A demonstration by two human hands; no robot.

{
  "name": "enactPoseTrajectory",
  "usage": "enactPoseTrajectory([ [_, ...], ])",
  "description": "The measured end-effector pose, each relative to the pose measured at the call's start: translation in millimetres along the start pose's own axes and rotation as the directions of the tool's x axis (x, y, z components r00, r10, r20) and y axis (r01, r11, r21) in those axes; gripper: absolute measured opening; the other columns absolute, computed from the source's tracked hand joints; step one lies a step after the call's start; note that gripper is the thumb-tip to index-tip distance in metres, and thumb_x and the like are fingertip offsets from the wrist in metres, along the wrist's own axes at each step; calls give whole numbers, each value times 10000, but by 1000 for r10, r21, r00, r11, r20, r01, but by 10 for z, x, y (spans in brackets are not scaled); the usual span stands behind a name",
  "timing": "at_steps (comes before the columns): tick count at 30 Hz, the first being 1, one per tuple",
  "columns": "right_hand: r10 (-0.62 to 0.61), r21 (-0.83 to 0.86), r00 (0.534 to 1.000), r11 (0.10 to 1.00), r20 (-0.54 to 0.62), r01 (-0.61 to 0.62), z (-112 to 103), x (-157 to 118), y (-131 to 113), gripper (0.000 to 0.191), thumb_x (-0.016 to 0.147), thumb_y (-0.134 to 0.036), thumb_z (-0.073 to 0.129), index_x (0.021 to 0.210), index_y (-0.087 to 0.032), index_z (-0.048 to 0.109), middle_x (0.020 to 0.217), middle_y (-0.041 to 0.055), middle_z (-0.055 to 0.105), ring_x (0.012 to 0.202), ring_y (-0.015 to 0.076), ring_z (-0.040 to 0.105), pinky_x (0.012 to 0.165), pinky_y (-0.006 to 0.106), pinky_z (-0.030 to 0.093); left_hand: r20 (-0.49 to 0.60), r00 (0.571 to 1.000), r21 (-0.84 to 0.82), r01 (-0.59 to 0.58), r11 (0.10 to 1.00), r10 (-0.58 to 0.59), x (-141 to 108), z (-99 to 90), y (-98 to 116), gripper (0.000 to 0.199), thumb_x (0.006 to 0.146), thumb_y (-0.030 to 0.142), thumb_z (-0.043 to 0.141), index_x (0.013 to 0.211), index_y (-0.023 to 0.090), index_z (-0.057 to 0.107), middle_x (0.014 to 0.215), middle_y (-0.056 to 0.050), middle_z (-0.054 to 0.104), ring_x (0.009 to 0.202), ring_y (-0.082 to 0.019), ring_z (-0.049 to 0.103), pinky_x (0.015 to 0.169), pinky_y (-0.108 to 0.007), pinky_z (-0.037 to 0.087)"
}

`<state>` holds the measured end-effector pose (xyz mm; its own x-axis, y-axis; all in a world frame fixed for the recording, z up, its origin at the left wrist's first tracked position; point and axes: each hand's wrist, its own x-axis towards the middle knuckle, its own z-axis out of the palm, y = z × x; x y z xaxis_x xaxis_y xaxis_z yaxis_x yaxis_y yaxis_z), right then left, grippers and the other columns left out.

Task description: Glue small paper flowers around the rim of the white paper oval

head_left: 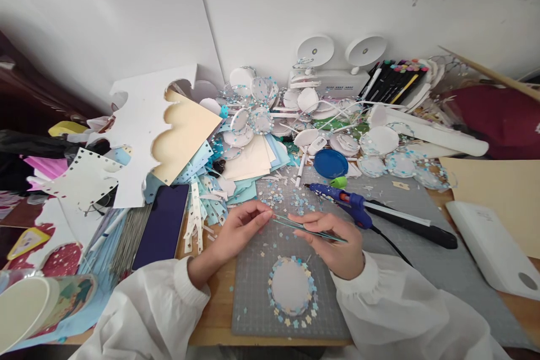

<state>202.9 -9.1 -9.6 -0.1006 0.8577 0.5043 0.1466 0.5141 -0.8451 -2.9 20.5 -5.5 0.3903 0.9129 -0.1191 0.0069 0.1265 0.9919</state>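
My right hand (pixel 333 239) is closed around a slim pair of teal tweezers (pixel 286 221), whose tips point left. My left hand (pixel 244 229) pinches at those tips, thumb against forefinger. Whatever sits between its fingertips is too small to make out. Below both hands, a white round disc (pixel 290 287) lies flat on the grey cutting mat (pixel 248 315), ringed by small blue, cream and lilac paper stars. More loose stars (pixel 301 202) are scattered on the mat just beyond my hands.
A blue glue gun (pixel 358 211) and a black-handled cutter (pixel 413 228) lie to the right, near a white box (pixel 491 247). At left are a phone (pixel 162 228), wire stems (pixel 129 236) and a cup (pixel 25 309). Decorated discs (pixel 261 121) pile up behind, beside a blue lid (pixel 331 163).
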Motion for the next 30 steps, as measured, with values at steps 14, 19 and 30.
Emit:
enactPoseTrajectory([
  [14, -42, -296, 984, 951, 173, 93, -5, 29, 109, 131, 795, -132, 621, 738, -228, 554, 690, 35, 709, 809, 230, 730, 547, 258, 535, -74, 997, -116, 13, 993, -22, 5, -36, -57, 267, 905, 354, 528, 748, 147, 586, 674, 2, 507, 578, -89, 447, 556, -217, 357],
  [19, -55, -327, 982, 938, 179, 112, 16, 18, 125, 138, 801, -114, 611, 761, -235, 557, 763, 38, 737, 818, 209, 728, 605, 268, 551, -90, 996, -109, -4, 994, -6, 6, -25, -54, 287, 882, 383, 564, 708, 158, 522, 637, 24, 481, 564, -86, 424, 559, -218, 347],
  [30, 51, -226, 998, 973, 26, -44, 31, 14, 90, 136, 793, -114, 634, 757, -233, 577, 796, 66, 740, 798, 226, 728, 545, 266, 577, -87, 996, -151, -1, 989, -12, -1, -14, -26, 277, 896, 400, 521, 753, 164, 541, 696, 11, 509, 558, -88, 441, 539, -221, 354],
])
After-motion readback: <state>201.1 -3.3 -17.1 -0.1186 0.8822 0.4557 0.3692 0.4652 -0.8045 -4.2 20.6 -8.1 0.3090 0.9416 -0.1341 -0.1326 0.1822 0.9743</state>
